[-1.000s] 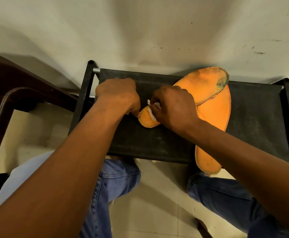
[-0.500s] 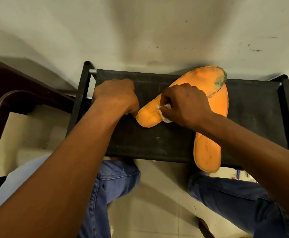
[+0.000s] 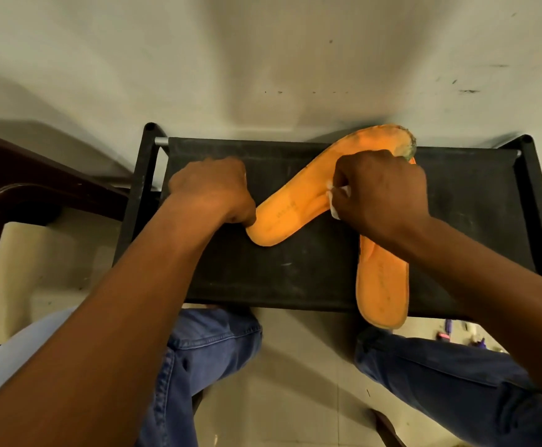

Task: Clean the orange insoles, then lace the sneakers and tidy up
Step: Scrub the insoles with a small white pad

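A pale wall fills the top of the view, with a tiled floor below. Against the wall stands a black rack whose top shelf bears two orange insoles. The upper insole lies slantwise, its dirty toe end toward the wall, crossing over the second insole, which overhangs the shelf's near edge. The left hand presses on the slanted insole's heel end with fingers curled under; whether they pinch its edge is hard to tell. The right hand has its fingers clamped on a small white wipe, which touches the middle of that insole.
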